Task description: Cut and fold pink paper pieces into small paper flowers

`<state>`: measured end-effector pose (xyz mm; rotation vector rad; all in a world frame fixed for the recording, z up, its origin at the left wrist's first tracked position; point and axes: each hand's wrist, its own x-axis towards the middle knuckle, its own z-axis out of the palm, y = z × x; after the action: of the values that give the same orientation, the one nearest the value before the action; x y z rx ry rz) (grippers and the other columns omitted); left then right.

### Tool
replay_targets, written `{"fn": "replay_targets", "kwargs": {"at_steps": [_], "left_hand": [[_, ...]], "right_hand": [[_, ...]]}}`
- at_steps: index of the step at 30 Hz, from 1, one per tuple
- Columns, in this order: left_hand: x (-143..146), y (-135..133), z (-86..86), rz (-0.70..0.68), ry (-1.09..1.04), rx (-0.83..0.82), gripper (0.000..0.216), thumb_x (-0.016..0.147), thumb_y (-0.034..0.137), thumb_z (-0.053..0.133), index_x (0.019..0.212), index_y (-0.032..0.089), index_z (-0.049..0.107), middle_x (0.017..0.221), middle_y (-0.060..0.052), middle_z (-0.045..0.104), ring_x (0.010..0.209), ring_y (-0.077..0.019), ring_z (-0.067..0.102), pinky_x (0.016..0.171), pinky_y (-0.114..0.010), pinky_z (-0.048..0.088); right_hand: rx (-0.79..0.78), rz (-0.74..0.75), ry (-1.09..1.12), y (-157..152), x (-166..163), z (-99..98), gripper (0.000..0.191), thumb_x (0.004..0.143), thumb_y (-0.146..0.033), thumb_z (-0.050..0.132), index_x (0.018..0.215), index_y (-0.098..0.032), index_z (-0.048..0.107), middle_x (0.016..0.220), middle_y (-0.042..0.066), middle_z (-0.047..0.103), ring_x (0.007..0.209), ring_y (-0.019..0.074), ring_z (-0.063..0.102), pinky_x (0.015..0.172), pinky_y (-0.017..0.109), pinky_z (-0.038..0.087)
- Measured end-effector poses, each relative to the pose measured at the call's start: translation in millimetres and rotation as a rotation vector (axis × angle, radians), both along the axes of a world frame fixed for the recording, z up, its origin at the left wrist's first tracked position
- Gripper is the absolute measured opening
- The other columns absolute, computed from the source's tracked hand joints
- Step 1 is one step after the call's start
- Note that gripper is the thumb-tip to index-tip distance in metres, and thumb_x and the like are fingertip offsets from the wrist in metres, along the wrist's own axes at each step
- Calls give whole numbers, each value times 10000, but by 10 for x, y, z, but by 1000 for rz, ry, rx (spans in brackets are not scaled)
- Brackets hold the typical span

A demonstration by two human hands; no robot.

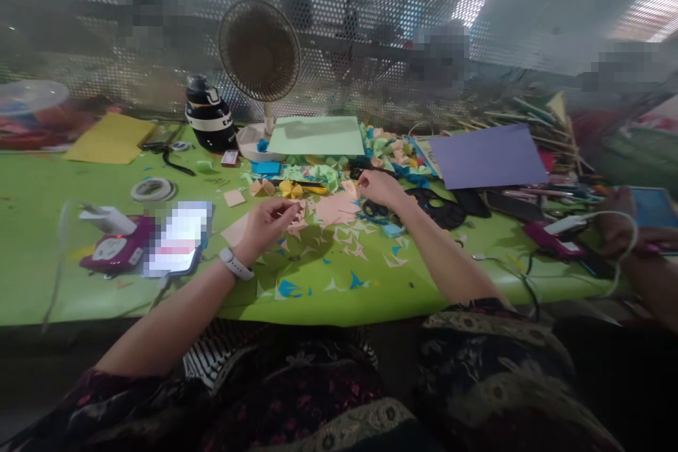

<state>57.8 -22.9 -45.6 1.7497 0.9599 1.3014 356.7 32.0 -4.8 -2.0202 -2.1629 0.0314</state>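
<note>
My left hand [268, 226], with a white band on its wrist, is just above the table. Its fingertips are pinched together beside small peach paper scraps [297, 224]; I cannot make out what is between them. Farther right, my right hand [380, 188] pinches a small peach paper piece [350, 188] between thumb and finger. Peach paper sheets [335, 208] lie between the two hands. Black-handled scissors [375, 210] rest under my right wrist. Yellow folded paper [291, 188] and a peach paper square [234, 198] lie beyond my left hand.
A lit phone [179, 236], a purple power socket [117, 247] and a tape roll [153, 189] lie left. Behind stand a black bottle [210, 120] and a fan [259, 49]. Green [316, 134] and purple sheets [488, 157] lie at the back. Another person's hand [617, 222] is at right.
</note>
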Motion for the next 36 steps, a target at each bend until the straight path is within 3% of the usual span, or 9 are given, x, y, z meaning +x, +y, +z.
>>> {"fn": "replay_targets", "kwargs": {"at_steps": [5,9,12,16,20,26,31,36], "left_hand": [[16,-42,28,-3,23,23,262,845,408,684,799,157,739,702,-56,726,611,-157,658,536,-239,511],[25,-41,20,-8,13,2,285,860,426,677,827,149,739,738,-68,732,654,-166,677,576,-252,537],[26,-24,31,-45,-29,-57,320,847,424,705,1004,146,730,845,-83,744,750,-179,707,619,-255,571],[9,-18,68,-164,-117,-166,469,817,401,761,1214,183,638,1030,-96,736,868,-173,722,702,-265,611],[-1,-30,72,-304,-189,-255,349,824,405,764,1077,190,655,994,-72,736,849,-156,723,690,-252,616],[19,-60,76,-350,-214,-354,323,773,451,813,884,170,697,813,-24,718,656,-103,665,614,-227,578],[28,-55,101,-232,-290,-370,369,730,508,833,779,158,728,642,4,663,559,-76,587,566,-207,512],[32,-29,93,-165,-323,-325,379,685,529,853,774,173,757,642,2,663,555,-78,563,563,-219,492]], "right_hand": [[-20,0,131,10,24,38,117,812,-145,607,801,-194,713,918,71,775,833,202,675,714,269,450],[-92,84,599,-105,41,160,59,805,-231,650,805,-183,685,760,32,725,639,149,615,622,273,465],[-270,198,936,-263,-59,225,223,736,-358,763,843,-179,685,728,16,699,595,120,593,576,258,474],[-429,265,1138,-448,-291,214,365,638,-430,865,819,-168,687,702,5,682,579,100,583,569,249,482],[-521,284,1232,-509,-454,142,343,632,-389,877,802,-164,682,670,-15,661,555,84,558,556,235,452],[-621,269,1254,-551,-565,62,274,667,-336,852,807,-168,687,712,-5,671,596,91,572,579,240,463],[-449,123,1374,-572,-615,21,238,656,-292,815,832,-195,689,774,3,677,633,98,594,591,236,462],[-355,91,1455,-605,-627,35,225,655,-326,772,814,-203,670,852,11,685,661,106,588,571,235,425]]}}
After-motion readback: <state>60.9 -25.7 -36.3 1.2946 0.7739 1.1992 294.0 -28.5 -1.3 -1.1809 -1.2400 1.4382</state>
